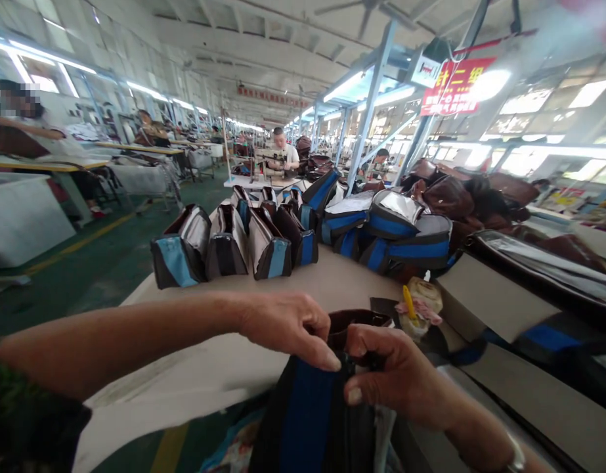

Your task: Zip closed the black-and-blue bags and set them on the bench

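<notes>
A dark bag (307,420) with a blue stripe stands right in front of me at the table's near edge, its brown lining showing at the top. My left hand (293,328) grips the bag's upper edge, thumb pressed along the front. Close beside it, my right hand (391,368) pinches the same edge with thumb and bent forefinger. The tips almost meet; what exactly lies between the right fingers is hidden. A bracelet circles my right wrist.
Several part-made bags (228,243) stand in a row on the pale table (194,355). More blue-striped bags (396,230) are heaped behind, to the right. A small pot (423,299) with a yellow-handled tool sits at right. Other people work at machines farther off.
</notes>
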